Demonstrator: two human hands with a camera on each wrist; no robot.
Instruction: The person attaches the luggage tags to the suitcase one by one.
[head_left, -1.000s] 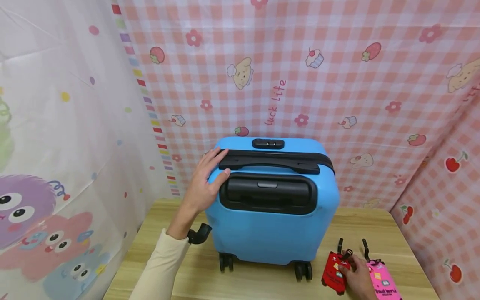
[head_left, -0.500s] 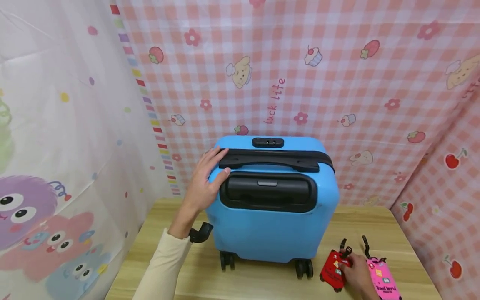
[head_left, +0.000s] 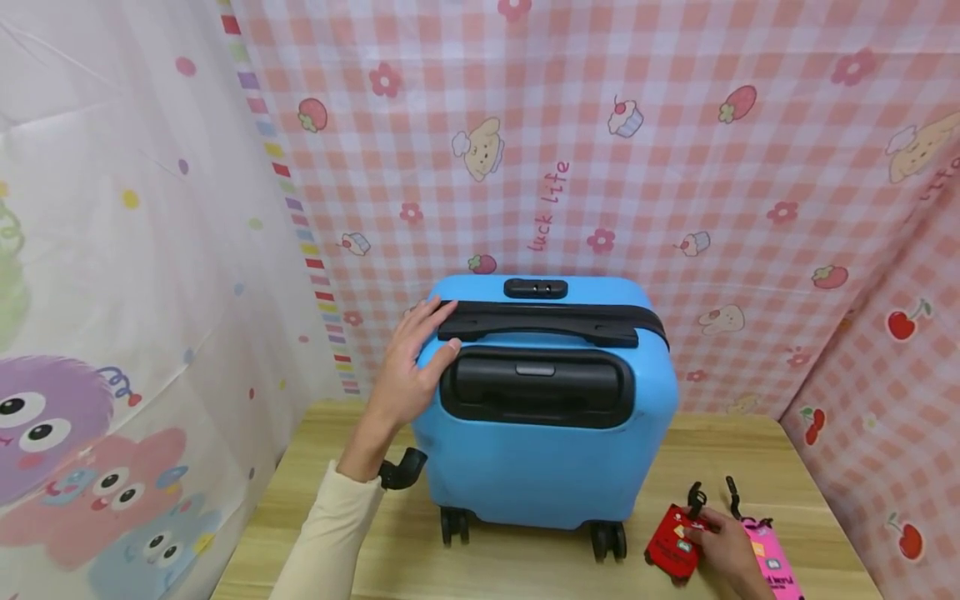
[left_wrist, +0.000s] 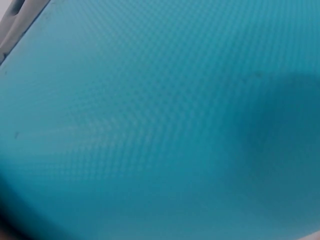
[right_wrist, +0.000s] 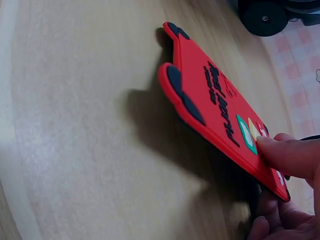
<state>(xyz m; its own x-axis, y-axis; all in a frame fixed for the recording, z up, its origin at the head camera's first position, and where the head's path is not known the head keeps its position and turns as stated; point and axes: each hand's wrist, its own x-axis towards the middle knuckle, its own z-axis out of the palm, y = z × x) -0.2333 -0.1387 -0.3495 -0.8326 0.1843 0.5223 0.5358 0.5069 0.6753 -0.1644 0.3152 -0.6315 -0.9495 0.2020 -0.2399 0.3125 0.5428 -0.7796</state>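
Observation:
A light-blue hard-shell suitcase (head_left: 525,475) stands upright with its black handles and a combination lock facing up. My left hand (head_left: 408,367) rests on its upper left corner, fingers and thumb fairly straight, beside the black carry handle (head_left: 540,325). The left wrist view is filled by the blue shell (left_wrist: 150,110). Low on the right, my right hand (head_left: 727,546) pinches a red suitcase-shaped luggage tag (head_left: 671,546) at its strap end. In the right wrist view the thumb lies on the printed face of the tag (right_wrist: 210,95), which tilts over its shadow. Its black strap (head_left: 697,498) stands up curled.
A pink luggage tag (head_left: 776,562) with a black strap lies right of my right hand, partly covered by it. The suitcase stands on a wood-grain table (head_left: 337,533). Checked cloth (head_left: 675,167) hangs behind and at the right, and a white cartoon cloth (head_left: 187,292) at the left.
My right hand has shifted slightly right along the red tag toward its strap end. The tag's strap, earlier sticking out, is now curled together. My left hand and the suitcase have stayed put.

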